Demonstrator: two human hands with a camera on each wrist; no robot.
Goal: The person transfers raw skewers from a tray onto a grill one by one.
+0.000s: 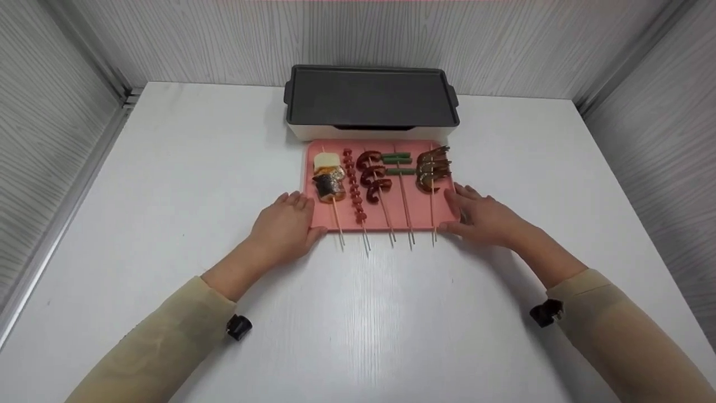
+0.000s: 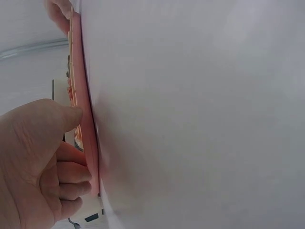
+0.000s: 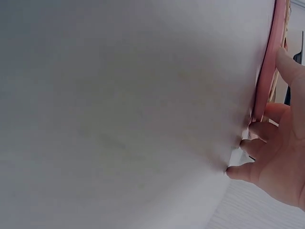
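A pink tray [image 1: 419,214] lies on the white table with several food skewers side by side on it. My left hand [image 1: 282,226] grips its front left corner, thumb at the front edge and fingers along the side. At the front right corner my right hand [image 1: 485,219] holds it likewise, some fingertips [image 3: 233,171] touching the tabletop. From left to right are a skewer with pale and dark browned pieces [image 1: 330,184], small red pieces [image 1: 355,190], curled reddish-brown pieces [image 1: 373,173], green pods [image 1: 397,159] and shrimp [image 1: 429,170]. Their sticks overhang the tray's front edge.
Directly behind the tray stands a tabletop grill with a dark flat plate [image 1: 372,98] and a white base [image 1: 313,133]. Grained panels [image 1: 224,45] enclose the table [image 1: 358,324] at the back and both sides.
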